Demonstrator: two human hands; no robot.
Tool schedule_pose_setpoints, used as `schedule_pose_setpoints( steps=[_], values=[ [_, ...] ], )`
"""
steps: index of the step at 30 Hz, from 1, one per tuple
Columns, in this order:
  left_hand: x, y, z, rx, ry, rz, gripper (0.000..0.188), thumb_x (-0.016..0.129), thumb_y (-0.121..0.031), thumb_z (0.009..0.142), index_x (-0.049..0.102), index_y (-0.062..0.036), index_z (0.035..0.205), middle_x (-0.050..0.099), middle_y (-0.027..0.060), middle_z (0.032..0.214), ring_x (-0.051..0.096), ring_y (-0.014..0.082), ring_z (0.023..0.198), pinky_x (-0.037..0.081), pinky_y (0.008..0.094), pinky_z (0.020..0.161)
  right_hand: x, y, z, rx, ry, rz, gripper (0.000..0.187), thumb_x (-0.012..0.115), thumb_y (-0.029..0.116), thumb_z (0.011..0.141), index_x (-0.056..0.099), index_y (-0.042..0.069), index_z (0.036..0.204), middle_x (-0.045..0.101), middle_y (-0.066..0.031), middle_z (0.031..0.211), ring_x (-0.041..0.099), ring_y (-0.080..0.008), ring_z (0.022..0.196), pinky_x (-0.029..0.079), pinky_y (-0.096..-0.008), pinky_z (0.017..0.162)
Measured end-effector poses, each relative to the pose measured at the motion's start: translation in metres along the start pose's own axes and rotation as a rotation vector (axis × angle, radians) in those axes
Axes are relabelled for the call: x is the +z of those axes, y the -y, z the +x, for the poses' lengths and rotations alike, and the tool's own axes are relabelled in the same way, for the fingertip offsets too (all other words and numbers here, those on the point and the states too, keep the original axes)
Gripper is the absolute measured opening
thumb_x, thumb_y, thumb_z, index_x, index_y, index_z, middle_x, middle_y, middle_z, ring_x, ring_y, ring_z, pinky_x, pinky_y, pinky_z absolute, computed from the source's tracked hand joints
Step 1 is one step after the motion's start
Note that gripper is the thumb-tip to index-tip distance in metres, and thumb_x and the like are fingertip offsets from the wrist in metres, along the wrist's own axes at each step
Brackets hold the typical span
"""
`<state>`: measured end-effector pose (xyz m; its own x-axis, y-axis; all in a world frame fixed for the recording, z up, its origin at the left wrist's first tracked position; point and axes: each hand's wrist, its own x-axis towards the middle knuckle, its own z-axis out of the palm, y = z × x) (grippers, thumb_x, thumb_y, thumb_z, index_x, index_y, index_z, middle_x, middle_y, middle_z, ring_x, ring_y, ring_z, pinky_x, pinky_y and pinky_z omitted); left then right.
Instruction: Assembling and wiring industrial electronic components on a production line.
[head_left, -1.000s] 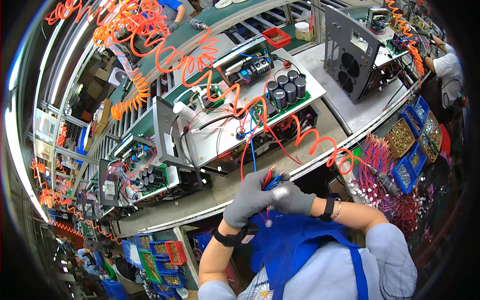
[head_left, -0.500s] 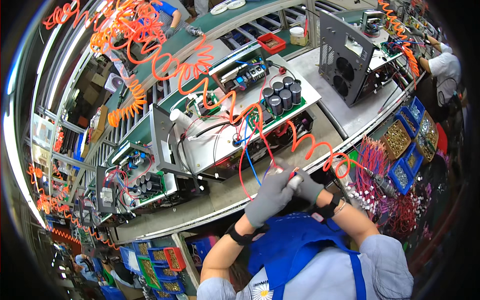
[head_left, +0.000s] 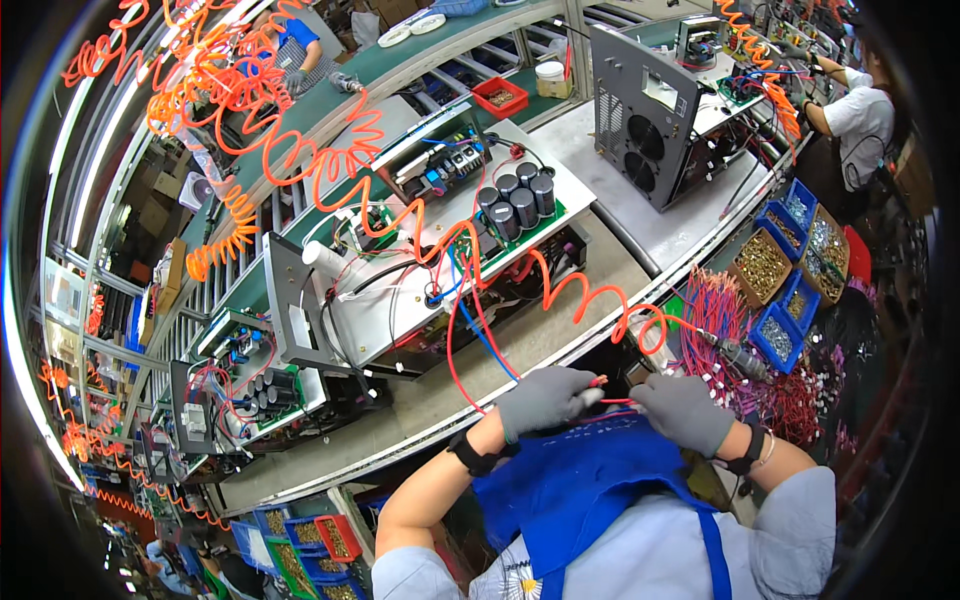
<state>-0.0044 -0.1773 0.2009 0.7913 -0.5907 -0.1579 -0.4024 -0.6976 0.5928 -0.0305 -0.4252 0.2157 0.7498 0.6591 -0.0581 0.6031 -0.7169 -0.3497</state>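
Note:
In front of the blue apron, both my hands wear grey gloves. My left hand is closed around red wires, and a reddish end sticks out past its fingertips. A short stretch of red wire spans the gap to my right hand, whose fingers pinch its other side. A looped red wire and a blue wire run from the opened electronic unit's white panel toward my left hand. Black cylindrical capacitors stand on that unit. My palms hide the rest of the wires.
An orange coiled hose crosses the unit to a tool at right, beside bundled wires. Blue bins of small parts lie beyond. A grey fan panel stands farther back; a co-worker is at far right.
My hands were close together and have drawn apart, the right one moving rightward. Red wire now shows between them. The surroundings have shifted left in the view.

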Motion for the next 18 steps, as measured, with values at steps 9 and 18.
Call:
schedule_pose_setpoints(
  steps=[9, 18],
  values=[
    [-0.037, -0.016, -0.049, -0.17, 0.108, -0.605, 0.026, 0.055, -0.026, 0.096, 0.062, -0.0022, 0.1, 0.056, 0.0035, 0.072, 0.049, 0.0096, 0.069, 0.043, 0.0284, 0.063, -0.025, 0.009, 0.042, -0.262, 0.018, 0.289, 0.015, 0.066, 0.021, 0.083, 0.069, 0.011, 0.095, 0.066, -0.006, 0.076, 0.063, -0.0211, 0.063, 0.048, -0.034, 0.056],
    [-0.032, -0.019, -0.083, -0.107, -0.21, -0.381, 0.022, 0.059, -0.022, 0.092, 0.064, -0.0032, 0.102, 0.063, 0.0113, 0.08, 0.058, 0.0204, 0.071, 0.047, 0.0327, 0.068, -0.031, 0.011, 0.066, 0.268, 0.798, 1.293, 0.025, 0.064, 0.03, 0.091, 0.069, 0.006, 0.097, 0.066, -0.0011, 0.075, 0.053, -0.0075, 0.052, 0.041, -0.0233, 0.048]
  ],
)
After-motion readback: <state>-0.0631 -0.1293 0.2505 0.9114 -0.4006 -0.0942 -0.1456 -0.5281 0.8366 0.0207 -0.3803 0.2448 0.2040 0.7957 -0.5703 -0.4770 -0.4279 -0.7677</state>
